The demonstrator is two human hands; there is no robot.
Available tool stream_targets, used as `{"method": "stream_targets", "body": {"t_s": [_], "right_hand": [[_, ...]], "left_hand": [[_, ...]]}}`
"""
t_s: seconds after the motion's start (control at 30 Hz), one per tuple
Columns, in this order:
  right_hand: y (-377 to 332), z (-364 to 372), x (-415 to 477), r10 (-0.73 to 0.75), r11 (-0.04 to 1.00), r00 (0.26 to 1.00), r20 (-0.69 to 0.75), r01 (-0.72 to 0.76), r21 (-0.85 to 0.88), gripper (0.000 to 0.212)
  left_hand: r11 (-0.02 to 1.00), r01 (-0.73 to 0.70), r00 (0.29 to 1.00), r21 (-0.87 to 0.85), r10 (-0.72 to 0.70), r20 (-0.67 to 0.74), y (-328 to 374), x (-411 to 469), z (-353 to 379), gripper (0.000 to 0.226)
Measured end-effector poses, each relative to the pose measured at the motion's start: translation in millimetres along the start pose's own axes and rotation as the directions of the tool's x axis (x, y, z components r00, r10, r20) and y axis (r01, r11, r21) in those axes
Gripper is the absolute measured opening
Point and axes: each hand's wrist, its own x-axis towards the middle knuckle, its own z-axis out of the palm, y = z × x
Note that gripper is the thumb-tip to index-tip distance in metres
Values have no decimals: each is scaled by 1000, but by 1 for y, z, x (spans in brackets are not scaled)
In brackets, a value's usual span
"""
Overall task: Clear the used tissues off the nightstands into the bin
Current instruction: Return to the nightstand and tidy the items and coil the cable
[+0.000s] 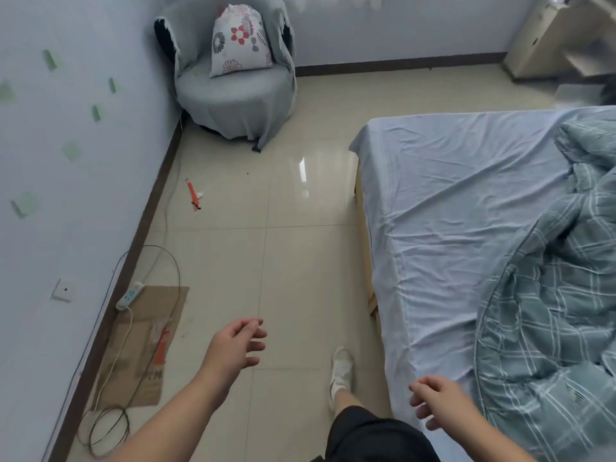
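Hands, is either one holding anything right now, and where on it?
Nothing is held: the left hand and the right hand are both empty, fingers relaxed.

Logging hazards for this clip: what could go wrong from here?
The cable loops and power strip lie on the floor by the wall; a foot straying left could snag them. No nightstand, tissue or bin is in view, and the left hand and right hand hold nothing, so tissues may get missed.
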Motion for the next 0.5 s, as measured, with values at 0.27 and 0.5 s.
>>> {"method": "stream_targets", "body": {"t_s": [0.27, 0.5], "right_hand": [[-234, -7, 84, -148, 979, 986, 81, 157, -128, 18], [-437, 24, 166, -324, 926, 941, 104, 337, -172, 17]], "left_hand": [[999, -15, 998, 47, 18, -56, 101, 111, -13, 19], [990, 131, 981, -47, -136, -141, 141, 224, -37, 17]]}}
